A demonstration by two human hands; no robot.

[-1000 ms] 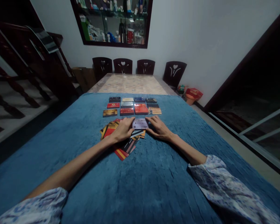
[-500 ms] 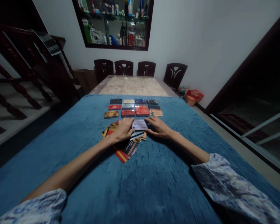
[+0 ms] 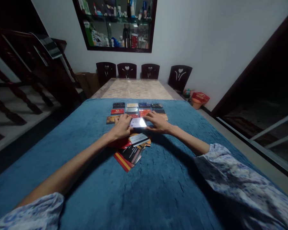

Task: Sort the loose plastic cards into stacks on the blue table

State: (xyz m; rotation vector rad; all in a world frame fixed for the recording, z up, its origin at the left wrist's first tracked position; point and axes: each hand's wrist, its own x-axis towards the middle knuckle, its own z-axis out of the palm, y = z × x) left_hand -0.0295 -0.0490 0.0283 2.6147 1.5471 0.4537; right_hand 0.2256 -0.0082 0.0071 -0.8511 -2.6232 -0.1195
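Between my two hands is a pale lilac card (image 3: pixel 135 122) with a bright glare on its right part. My left hand (image 3: pixel 121 127) pinches its left end, and my right hand (image 3: pixel 157 122) grips its right end. It is raised a little above the cloth. Below it lies a loose, fanned heap of cards, with a white card with a black stripe (image 3: pixel 139 139) on top and a black card (image 3: pixel 132 154) and a red and yellow card (image 3: pixel 122 162) lower down. Past my hands, rows of cards include a red card (image 3: pixel 117 111) and a gold card (image 3: pixel 111 120).
A blue cloth (image 3: pixel 148 198) covers the near part of a marble-patterned table (image 3: pixel 139 88). Several dark chairs (image 3: pixel 126 70) stand at the far end. A stair railing (image 3: pixel 16 72) is on the left, and a red bag (image 3: pixel 201 96) lies on the floor to the right.
Both hands have lifted the lilac card and moved it slightly away from me and left. More of the loose heap shows beneath, while the hands now cover part of the nearest row.
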